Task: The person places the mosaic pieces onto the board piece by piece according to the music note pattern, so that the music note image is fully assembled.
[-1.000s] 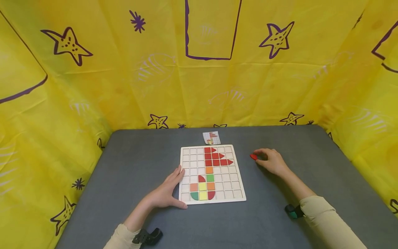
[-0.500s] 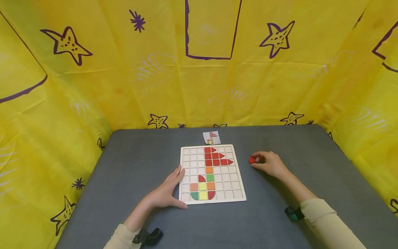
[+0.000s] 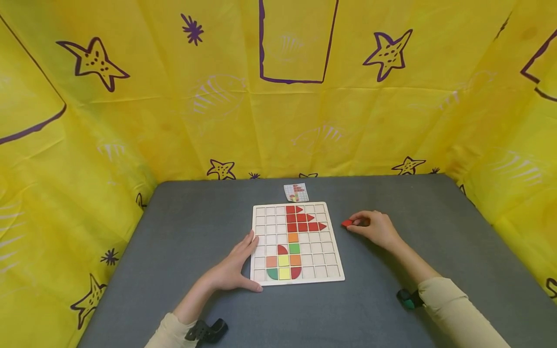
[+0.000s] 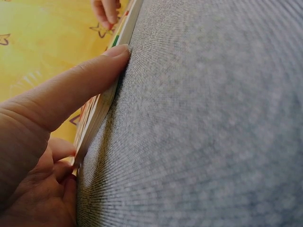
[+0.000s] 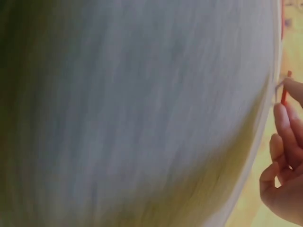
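Note:
A pale wooden grid board lies on the table with coloured tiles in its squares. My left hand rests at its near left corner, fingers spread along the left edge and thumb against the near edge. In the left wrist view the thumb touches the board's side. To the right of the board, my right hand pinches a small flat red tile between thumb and fingertips. The right wrist view shows that red tile edge-on. Its full shape is partly covered by the fingers.
Behind the board lies a small printed card with a coloured grid pattern. Red tiles fill squares at the board's far side. The dark grey table is enclosed by a yellow patterned cloth.
My right hand has moved a little left towards the board with the red tile, turning the tile between its fingers. My left hand and the board have stayed put.

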A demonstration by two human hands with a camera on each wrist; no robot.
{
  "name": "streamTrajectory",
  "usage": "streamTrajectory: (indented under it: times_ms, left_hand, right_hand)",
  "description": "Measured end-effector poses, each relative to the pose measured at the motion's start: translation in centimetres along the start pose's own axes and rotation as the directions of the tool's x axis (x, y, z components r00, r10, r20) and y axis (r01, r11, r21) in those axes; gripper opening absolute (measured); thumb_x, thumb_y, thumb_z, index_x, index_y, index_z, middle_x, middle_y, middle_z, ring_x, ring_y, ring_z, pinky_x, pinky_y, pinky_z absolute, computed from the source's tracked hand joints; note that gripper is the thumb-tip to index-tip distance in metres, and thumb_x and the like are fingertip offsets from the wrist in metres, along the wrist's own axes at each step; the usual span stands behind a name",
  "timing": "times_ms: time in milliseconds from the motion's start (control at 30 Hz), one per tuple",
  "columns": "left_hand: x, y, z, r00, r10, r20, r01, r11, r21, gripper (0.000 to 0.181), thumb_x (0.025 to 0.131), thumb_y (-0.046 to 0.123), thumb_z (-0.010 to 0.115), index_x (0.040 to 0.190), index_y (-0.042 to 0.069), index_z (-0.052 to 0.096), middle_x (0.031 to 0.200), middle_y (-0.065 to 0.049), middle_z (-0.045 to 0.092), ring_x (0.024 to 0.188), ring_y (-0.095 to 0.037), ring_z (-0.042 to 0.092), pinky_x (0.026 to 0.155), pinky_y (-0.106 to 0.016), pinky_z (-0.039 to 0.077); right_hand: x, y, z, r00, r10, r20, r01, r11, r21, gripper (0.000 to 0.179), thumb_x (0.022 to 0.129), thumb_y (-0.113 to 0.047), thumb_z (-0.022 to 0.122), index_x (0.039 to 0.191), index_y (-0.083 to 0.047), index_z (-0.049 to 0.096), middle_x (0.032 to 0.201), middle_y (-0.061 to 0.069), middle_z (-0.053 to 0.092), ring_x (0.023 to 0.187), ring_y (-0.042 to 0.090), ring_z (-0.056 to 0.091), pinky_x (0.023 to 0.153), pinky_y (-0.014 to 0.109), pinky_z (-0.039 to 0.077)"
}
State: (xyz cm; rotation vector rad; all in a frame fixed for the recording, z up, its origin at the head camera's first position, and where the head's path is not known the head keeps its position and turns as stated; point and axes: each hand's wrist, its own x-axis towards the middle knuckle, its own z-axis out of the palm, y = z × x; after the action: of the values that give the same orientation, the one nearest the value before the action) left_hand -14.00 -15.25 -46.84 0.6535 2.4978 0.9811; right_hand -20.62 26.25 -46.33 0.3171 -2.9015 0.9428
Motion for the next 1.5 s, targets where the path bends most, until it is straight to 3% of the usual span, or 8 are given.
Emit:
streamTrajectory:
  times_ms: [200, 433, 533, 700, 933, 1500]
  left_hand:
    - [0.0, 0.0, 0.0, 1.000, -0.008, -0.002, 0.008, 1.000, -0.003, 0.120, 0.064, 0.045, 0.085, 0.153, 0.008, 0.012, 0.161, -0.011, -0.004, 0.147, -0.034, 0.000, 0.111, -0.060, 0.016]
    - [0.0, 0.1, 0.0, 1.000, -0.022, 0.001, 0.022, 1.000, -0.013, 0.121, 0.064, 0.044, 0.085, 0.153, 0.009, 0.011, 0.161, -0.010, -0.004, 0.147, -0.033, 0.000, 0.111, -0.060, 0.016]
    - [0.1, 0.1, 0.0, 1.000, -0.024, 0.004, 0.024, 1.000, -0.012, 0.121, 0.064, 0.044, 0.085, 0.153, 0.009, 0.011, 0.161, -0.010, -0.004, 0.147, -0.033, -0.001, 0.112, -0.060, 0.016]
    - [0.2, -0.1, 0.0, 1.000, -0.028, 0.010, 0.028, 1.000, -0.006, 0.121, 0.064, 0.046, 0.084, 0.153, 0.010, 0.011, 0.161, -0.010, -0.004, 0.147, -0.033, 0.000, 0.111, -0.060, 0.016]
    - [0.1, 0.2, -0.1, 0.999, -0.036, 0.019, 0.036, 0.999, -0.011, 0.119, 0.065, 0.046, 0.084, 0.153, 0.010, 0.012, 0.161, -0.009, -0.004, 0.147, -0.033, 0.000, 0.110, -0.062, 0.018]
    - [-0.1, 0.1, -0.1, 1.000, -0.023, 0.015, 0.023, 1.000, -0.008, 0.120, 0.065, 0.045, 0.084, 0.153, 0.009, 0.012, 0.161, -0.010, -0.004, 0.147, -0.034, 0.000, 0.111, -0.061, 0.018]
  right_hand:
    - [0.0, -3.5, 1.7, 0.999, 0.035, 0.042, -0.040, 0.990, 0.134, 0.029, 0.075, -0.038, 0.079, 0.096, -0.019, 0.073, 0.079, -0.008, 0.069, 0.072, 0.013, 0.052, 0.063, 0.026, 0.039]
    - [0.3, -8.4, 4.2, 0.989, -0.069, 0.132, 0.039, 0.975, 0.219, 0.027, 0.074, -0.036, 0.080, 0.094, -0.020, 0.073, 0.079, -0.010, 0.067, 0.078, 0.014, 0.053, 0.068, 0.027, 0.041]
    - [0.7, -10.2, 5.5, 0.973, -0.145, 0.182, 0.103, 0.970, 0.219, 0.024, 0.074, -0.036, 0.081, 0.091, -0.022, 0.072, 0.080, -0.012, 0.066, 0.080, 0.014, 0.055, 0.070, 0.027, 0.042]
    - [1.4, -12.6, 7.5, 0.928, -0.249, 0.277, 0.208, 0.963, 0.169, 0.021, 0.074, -0.036, 0.080, 0.089, -0.023, 0.072, 0.079, -0.013, 0.065, 0.077, 0.011, 0.054, 0.070, 0.026, 0.043]
    - [2.1, -13.9, 9.5, 0.891, -0.320, 0.323, 0.315, 0.947, 0.070, 0.018, 0.077, -0.035, 0.078, 0.090, -0.023, 0.073, 0.080, -0.015, 0.066, 0.077, 0.005, 0.053, 0.076, 0.026, 0.043]
    - [1.7, -14.7, 10.0, 0.869, -0.381, 0.316, 0.383, 0.922, 0.059, 0.017, 0.081, -0.033, 0.074, 0.094, -0.022, 0.074, 0.090, -0.012, 0.067, 0.087, 0.007, 0.052, 0.084, 0.031, 0.042]
